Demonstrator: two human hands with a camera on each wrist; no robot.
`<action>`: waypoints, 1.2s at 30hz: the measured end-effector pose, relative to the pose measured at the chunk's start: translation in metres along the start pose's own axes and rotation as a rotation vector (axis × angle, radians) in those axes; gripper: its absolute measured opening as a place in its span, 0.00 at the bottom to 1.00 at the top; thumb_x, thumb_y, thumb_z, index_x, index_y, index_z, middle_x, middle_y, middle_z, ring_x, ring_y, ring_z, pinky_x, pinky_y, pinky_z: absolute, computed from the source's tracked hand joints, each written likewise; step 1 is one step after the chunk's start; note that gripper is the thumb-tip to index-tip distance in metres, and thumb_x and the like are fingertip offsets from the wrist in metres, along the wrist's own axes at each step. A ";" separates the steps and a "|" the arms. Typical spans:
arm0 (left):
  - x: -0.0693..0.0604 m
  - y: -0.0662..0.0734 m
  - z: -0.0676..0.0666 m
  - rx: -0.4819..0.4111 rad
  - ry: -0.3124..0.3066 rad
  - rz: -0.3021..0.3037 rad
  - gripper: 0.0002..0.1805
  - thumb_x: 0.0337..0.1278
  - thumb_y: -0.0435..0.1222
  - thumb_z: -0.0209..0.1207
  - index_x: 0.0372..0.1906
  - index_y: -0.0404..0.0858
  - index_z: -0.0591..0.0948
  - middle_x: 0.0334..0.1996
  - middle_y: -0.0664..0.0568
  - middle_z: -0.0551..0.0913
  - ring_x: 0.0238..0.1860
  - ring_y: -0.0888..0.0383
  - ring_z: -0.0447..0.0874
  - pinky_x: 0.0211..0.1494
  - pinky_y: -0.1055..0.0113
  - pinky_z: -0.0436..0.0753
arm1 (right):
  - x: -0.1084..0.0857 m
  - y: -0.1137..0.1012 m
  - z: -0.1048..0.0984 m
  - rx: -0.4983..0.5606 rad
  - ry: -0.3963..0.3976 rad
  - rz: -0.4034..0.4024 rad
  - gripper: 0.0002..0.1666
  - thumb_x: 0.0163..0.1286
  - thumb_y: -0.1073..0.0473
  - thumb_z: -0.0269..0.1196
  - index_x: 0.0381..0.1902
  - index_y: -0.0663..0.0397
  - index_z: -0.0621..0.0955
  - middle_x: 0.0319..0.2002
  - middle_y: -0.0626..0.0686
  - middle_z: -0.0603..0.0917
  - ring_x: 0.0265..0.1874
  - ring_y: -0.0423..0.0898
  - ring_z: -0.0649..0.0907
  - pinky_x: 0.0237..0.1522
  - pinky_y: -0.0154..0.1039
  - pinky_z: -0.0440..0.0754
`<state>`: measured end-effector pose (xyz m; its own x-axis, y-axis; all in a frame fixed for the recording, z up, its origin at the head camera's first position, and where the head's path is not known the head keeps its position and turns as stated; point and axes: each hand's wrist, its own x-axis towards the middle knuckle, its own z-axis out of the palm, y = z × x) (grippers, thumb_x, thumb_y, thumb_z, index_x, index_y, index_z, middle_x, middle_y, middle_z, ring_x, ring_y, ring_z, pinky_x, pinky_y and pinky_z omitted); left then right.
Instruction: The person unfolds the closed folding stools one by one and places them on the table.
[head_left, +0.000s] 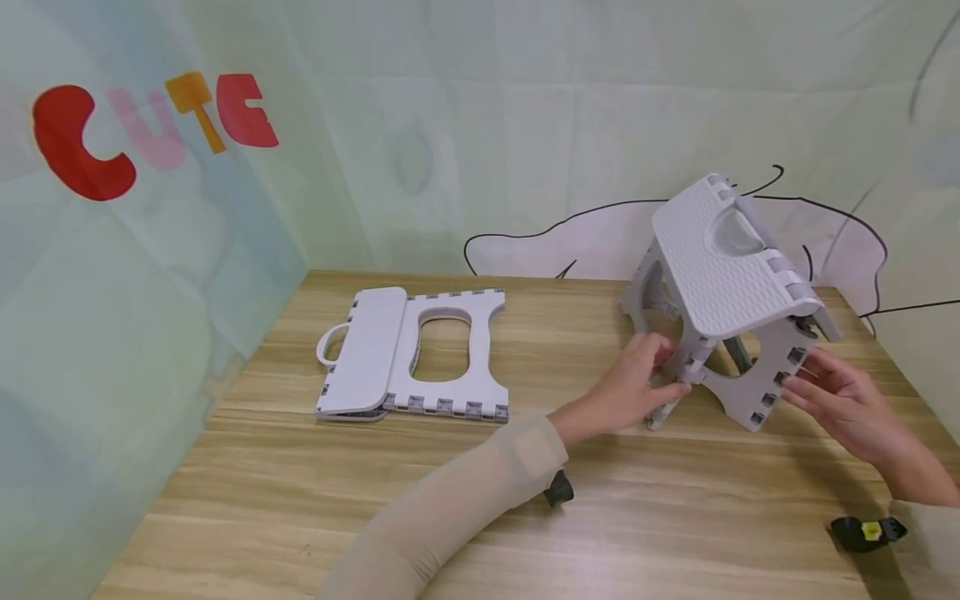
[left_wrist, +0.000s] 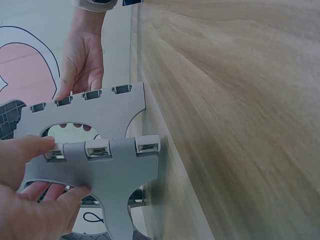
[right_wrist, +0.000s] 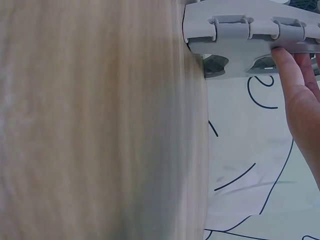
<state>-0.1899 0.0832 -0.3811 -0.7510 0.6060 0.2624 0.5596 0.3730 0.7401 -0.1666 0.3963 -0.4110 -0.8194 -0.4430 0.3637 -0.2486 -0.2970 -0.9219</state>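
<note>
A grey-white folding step stool (head_left: pixel 697 258) stands partly unfolded at the right of the table, its textured top tilted. My left hand (head_left: pixel 626 385) grips its near left leg panel; in the left wrist view the thumb (left_wrist: pixel 37 146) lies on the hinged edge and fingers pass through the opening. On the other side my right hand (head_left: pixel 851 412) holds the right leg panel by its edge, with fingertips showing behind that panel's opening in the left wrist view. Under the top, the folding parts are mostly hidden.
A second folding stool (head_left: pixel 371 350), folded flat with a loop handle, lies at the left of the wooden table (head_left: pixel 300 500). Behind the table hangs a printed cloth (head_left: pixel 525 150) with coloured letters at left. Black straps show near both sleeves.
</note>
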 end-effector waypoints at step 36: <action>-0.011 -0.009 -0.012 -0.043 -0.030 -0.010 0.25 0.66 0.35 0.63 0.61 0.30 0.68 0.57 0.44 0.69 0.59 0.58 0.74 0.59 0.82 0.71 | 0.000 0.000 0.005 -0.076 0.016 -0.008 0.35 0.70 0.87 0.40 0.70 0.61 0.68 0.61 0.50 0.79 0.57 0.40 0.80 0.53 0.32 0.80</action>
<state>-0.1905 0.0647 -0.3832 -0.7452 0.6235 0.2364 0.5360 0.3492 0.7686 -0.1644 0.3919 -0.4105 -0.8256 -0.4268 0.3691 -0.2929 -0.2351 -0.9268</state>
